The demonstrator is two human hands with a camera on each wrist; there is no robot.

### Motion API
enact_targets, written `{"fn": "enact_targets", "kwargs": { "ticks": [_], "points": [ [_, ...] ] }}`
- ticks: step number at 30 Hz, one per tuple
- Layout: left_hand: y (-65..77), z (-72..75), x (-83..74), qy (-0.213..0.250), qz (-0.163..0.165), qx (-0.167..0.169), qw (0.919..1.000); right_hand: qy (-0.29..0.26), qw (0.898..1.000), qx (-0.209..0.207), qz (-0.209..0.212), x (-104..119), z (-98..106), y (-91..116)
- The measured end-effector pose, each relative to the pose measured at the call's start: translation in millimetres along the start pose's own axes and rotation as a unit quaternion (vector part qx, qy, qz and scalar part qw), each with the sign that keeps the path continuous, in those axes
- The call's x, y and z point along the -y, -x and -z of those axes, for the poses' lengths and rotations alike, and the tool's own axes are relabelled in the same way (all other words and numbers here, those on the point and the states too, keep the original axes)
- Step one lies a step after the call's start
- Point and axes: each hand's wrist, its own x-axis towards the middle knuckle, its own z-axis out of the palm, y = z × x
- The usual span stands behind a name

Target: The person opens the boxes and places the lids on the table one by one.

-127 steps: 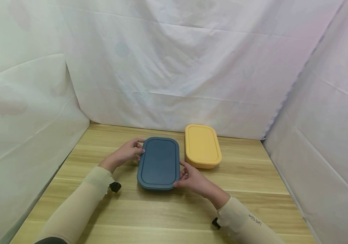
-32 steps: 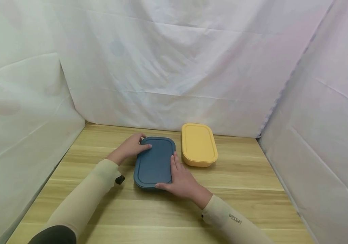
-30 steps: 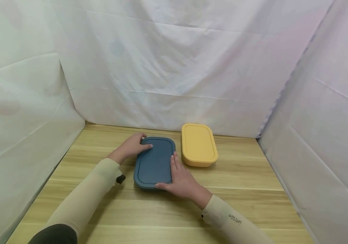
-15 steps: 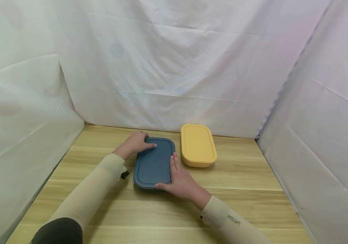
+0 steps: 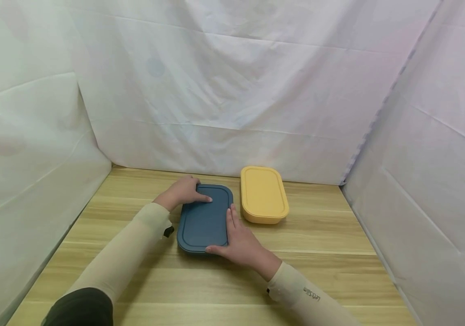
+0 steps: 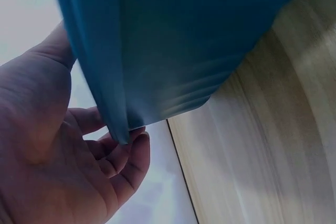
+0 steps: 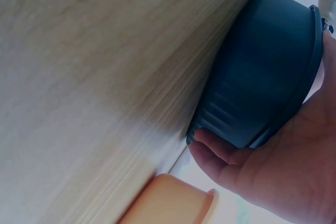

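Note:
A dark blue lidded food container (image 5: 204, 224) stands on the wooden table, its lid lying flat on it in the head view. My left hand (image 5: 181, 192) grips its far-left corner, thumb across the lid. In the left wrist view, the fingers (image 6: 131, 163) curl up at the lid's overhanging rim. My right hand (image 5: 242, 244) holds the near-right corner, thumb on the near edge of the lid. Its fingers (image 7: 212, 150) wrap down the ribbed side wall in the right wrist view. The inside of the container is hidden by the lid.
A yellow lidded food container (image 5: 264, 192) of similar shape stands just right of the blue one, towards the back. White cloth (image 5: 216, 90) hangs behind the wooden table (image 5: 318, 253) and along both sides.
My left hand has gone from the container's left side to its far-left corner, lately sliding slightly right along it. My right hand has moved from the side up over the near-right edge.

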Motion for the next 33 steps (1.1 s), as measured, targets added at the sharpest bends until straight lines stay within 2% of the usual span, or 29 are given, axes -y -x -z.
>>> {"fn": "enact_targets", "kwargs": {
  "ticks": [11,24,33],
  "points": [
    [-0.7,7.7,-1.5,0.005,-0.009,0.023,0.9997,0.006,1.0,0.002,-0.005,3,2,1],
    [-2.9,-0.9,-4.5,-0.037,-0.005,0.0,0.9993,-0.003,1.0,0.001,-0.004,4,3,2],
    [-2.5,-3.0,-3.5,-0.063,-0.015,-0.01,0.9978,-0.001,1.0,-0.004,0.0,0,0,0]
  ]
}}
